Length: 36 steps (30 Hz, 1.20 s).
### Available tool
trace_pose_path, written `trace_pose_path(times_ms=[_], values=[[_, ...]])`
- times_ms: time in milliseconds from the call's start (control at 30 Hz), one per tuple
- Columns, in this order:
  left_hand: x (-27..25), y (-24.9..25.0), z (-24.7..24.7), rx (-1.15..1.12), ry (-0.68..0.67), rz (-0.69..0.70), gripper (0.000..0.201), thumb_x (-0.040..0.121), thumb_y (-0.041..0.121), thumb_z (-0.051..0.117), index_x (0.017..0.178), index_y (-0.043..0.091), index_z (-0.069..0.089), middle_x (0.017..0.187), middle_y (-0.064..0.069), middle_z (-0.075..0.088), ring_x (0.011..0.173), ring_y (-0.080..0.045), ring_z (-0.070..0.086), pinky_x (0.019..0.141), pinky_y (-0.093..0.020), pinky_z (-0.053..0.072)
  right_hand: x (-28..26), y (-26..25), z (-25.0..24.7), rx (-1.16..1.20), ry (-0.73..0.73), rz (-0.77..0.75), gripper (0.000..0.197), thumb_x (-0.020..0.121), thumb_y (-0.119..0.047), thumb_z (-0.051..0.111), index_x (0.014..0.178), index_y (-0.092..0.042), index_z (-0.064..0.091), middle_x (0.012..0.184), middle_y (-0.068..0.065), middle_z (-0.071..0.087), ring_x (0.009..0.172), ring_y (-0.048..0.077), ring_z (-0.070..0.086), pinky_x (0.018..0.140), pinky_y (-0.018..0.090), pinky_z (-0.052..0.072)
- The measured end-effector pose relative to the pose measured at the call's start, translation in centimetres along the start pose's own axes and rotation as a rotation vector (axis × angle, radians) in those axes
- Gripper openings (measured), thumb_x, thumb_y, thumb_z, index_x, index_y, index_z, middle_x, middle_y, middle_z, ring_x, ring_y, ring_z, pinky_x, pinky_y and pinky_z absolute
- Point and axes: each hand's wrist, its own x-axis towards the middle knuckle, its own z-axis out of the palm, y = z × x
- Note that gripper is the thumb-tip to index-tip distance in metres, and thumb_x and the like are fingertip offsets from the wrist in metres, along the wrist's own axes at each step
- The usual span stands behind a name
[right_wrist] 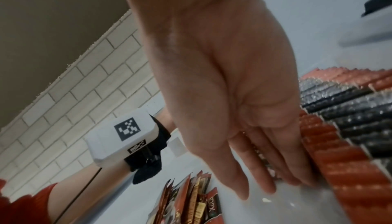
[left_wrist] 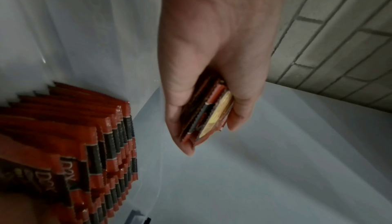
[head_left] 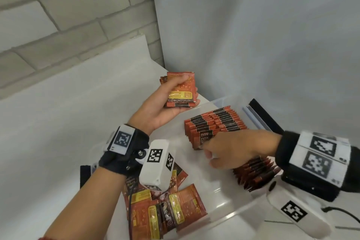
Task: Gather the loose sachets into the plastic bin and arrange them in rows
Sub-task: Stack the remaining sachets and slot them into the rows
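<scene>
My left hand [head_left: 191, 88] is raised above the clear plastic bin's [head_left: 239, 214] far left corner and grips a small stack of red sachets [head_left: 181, 91], thumb on top. In the left wrist view this hand [left_wrist: 210, 137] clasps the stack [left_wrist: 212, 110] edge-on. Two rows of upright sachets stand in the bin, a far row [head_left: 218, 122] and a near row [head_left: 255, 171]. My right hand [head_left: 209, 150] is inside the bin. Its straight fingers [right_wrist: 297, 177] press against the front end of the far row [right_wrist: 339, 152]. Several loose sachets [head_left: 165, 206] lie jumbled at the near left.
A white table [head_left: 68, 113] stands in a corner with a grey brick wall [head_left: 58, 15] on the left and a plain white wall behind. A black latch [head_left: 263, 113] sits on the bin's far right rim. A black cable [head_left: 341, 212] trails at the right.
</scene>
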Motion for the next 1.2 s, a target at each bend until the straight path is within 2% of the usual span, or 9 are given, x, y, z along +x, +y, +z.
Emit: trace_pose_path(times_ms=[167, 267, 333, 433, 633, 833, 933, 1033, 1200], values=[[0.1, -0.1, -0.1, -0.019, -0.003, 0.01, 0.027, 0.089, 0.02, 0.058, 0.113, 0.006, 0.058, 0.086, -0.012, 0.069, 0.08, -0.02, 0.068, 0.072, -0.035, 0.058, -0.6, -0.1, -0.5, 0.007, -0.047, -0.044, 0.034, 0.1, -0.023, 0.042, 0.114, 0.002, 0.06, 0.117, 0.02, 0.062, 0.082, 0.021, 0.051, 0.071, 0.023, 0.04], [0.0, 0.0, -0.1, -0.009, -0.018, 0.022, 0.031, 0.088, 0.022, 0.059, 0.115, 0.005, 0.057, 0.088, -0.012, 0.068, 0.081, -0.021, 0.067, 0.073, -0.035, 0.058, -1.4, 0.0, -1.1, 0.053, -0.043, -0.076, 0.035, 0.1, -0.027, 0.044, 0.114, 0.0, 0.06, 0.117, 0.019, 0.062, 0.092, 0.032, 0.059, 0.076, 0.028, 0.044], [0.1, -0.1, -0.1, -0.014, -0.023, 0.022, 0.034, 0.087, 0.021, 0.058, 0.117, 0.004, 0.055, 0.088, -0.014, 0.067, 0.08, -0.022, 0.068, 0.071, -0.036, 0.058, -2.5, 0.3, -1.7, 0.144, 0.032, -0.088, 0.029, 0.098, -0.032, 0.048, 0.11, -0.01, 0.063, 0.111, 0.007, 0.066, 0.101, 0.023, 0.062, 0.087, 0.03, 0.049], [0.2, -0.1, -0.1, -0.016, -0.062, 0.024, 0.023, 0.091, 0.015, 0.051, 0.112, 0.008, 0.058, 0.087, -0.015, 0.067, 0.078, -0.024, 0.067, 0.068, -0.037, 0.058, -4.2, 1.4, -2.6, 0.423, 0.174, -0.077, 0.018, 0.093, -0.037, 0.057, 0.101, -0.024, 0.066, 0.092, -0.009, 0.072, 0.088, 0.002, 0.066, 0.086, 0.022, 0.048], [-0.1, -0.1, 0.1, 0.065, -0.185, 0.099, 0.034, 0.08, 0.008, 0.059, 0.111, 0.022, 0.062, 0.101, -0.007, 0.067, 0.084, -0.019, 0.068, 0.069, -0.032, 0.058, -3.9, 2.3, -3.3, 1.007, 0.584, -0.063, 0.025, 0.083, -0.028, 0.071, 0.103, -0.016, 0.062, 0.082, 0.004, 0.074, 0.076, 0.012, 0.071, 0.082, 0.025, 0.051], [-0.1, -0.3, 0.1, 0.09, -0.245, 0.107, 0.036, 0.082, 0.004, 0.063, 0.114, 0.021, 0.061, 0.104, -0.009, 0.069, 0.09, -0.023, 0.069, 0.07, -0.029, 0.058, -1.7, 1.3, -2.6, 1.195, 0.75, -0.07, 0.021, 0.082, -0.02, 0.072, 0.099, -0.011, 0.063, 0.069, 0.002, 0.068, 0.061, 0.013, 0.062, 0.064, 0.024, 0.051], [0.0, -0.2, 0.2, 0.091, -0.206, 0.091, 0.03, 0.082, 0.027, 0.059, 0.112, 0.021, 0.062, 0.107, -0.008, 0.07, 0.098, -0.024, 0.068, 0.076, -0.033, 0.058, -1.6, 1.7, -2.6, 1.222, 0.812, -0.108, 0.02, 0.081, -0.017, 0.073, 0.097, -0.009, 0.065, 0.062, 0.0, 0.064, 0.056, 0.012, 0.056, 0.054, 0.02, 0.046], [0.0, 0.0, 0.1, 0.115, -0.213, -0.025, 0.062, 0.076, 0.06, 0.043, 0.115, 0.015, 0.062, 0.107, -0.009, 0.07, 0.096, -0.022, 0.068, 0.079, -0.035, 0.058, -2.2, 1.8, -2.9, 1.219, 0.896, -0.172, 0.014, 0.078, -0.014, 0.073, 0.089, -0.007, 0.067, 0.065, 0.002, 0.068, 0.053, 0.01, 0.057, 0.049, 0.017, 0.046], [0.2, 0.2, 0.2, 0.055, -0.254, -0.09, 0.06, 0.079, 0.059, 0.042, 0.111, 0.013, 0.061, 0.088, -0.011, 0.069, 0.068, -0.023, 0.066, 0.062, -0.034, 0.058, -3.2, 1.4, -3.1, 1.129, 1.033, -0.302, 0.015, 0.072, -0.01, 0.075, 0.083, -0.002, 0.07, 0.077, 0.004, 0.075, 0.067, 0.013, 0.069, 0.065, 0.012, 0.051]])
